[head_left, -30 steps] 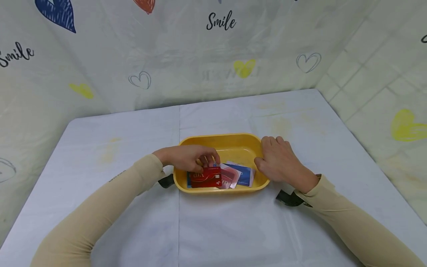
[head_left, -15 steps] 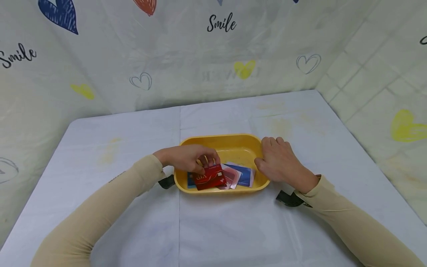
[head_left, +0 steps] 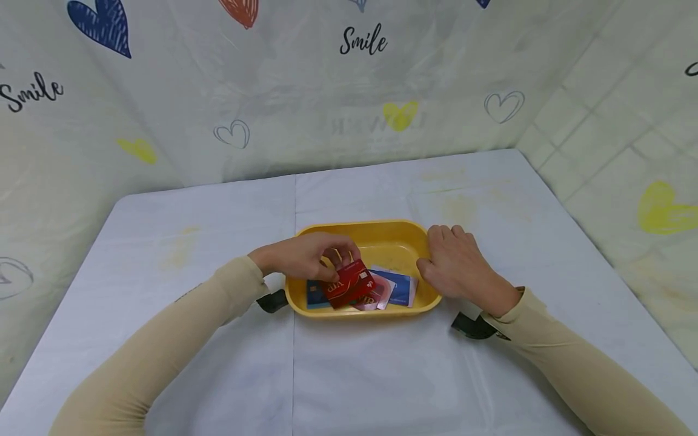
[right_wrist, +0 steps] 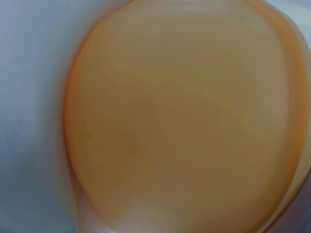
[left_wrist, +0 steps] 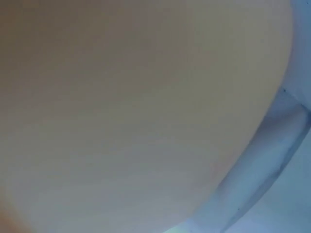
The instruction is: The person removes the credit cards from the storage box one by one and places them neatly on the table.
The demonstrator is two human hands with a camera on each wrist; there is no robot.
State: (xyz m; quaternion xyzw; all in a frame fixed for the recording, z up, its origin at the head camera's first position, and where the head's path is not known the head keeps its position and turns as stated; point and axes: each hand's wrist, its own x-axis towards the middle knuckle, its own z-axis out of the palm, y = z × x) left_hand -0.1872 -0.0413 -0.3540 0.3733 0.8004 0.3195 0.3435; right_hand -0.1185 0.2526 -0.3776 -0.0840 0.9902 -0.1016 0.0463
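Note:
A red card with gold "VIP" lettering is pinched between the thumb and fingers of my left hand, tilted over the other cards in a yellow plastic tray. Under its right side shows a pinkish card, overlapping a blue card. A darker blue card with a chip lies at the tray's left end, partly covered by the red one. My right hand grips the tray's right end, fingers over the rim. Blurred tan and orange-brown surfaces fill most of both wrist views.
The tray stands on a white-covered table with a fold line running front to back. Behind and to the right hang pale sheets printed with hearts and "Smile". A dark strap piece hangs by the right wrist, another by the left.
The red card has turned anticlockwise and risen slightly in my left hand, shifting right and uncovering more of the darker blue card. My right hand keeps its hold on the tray.

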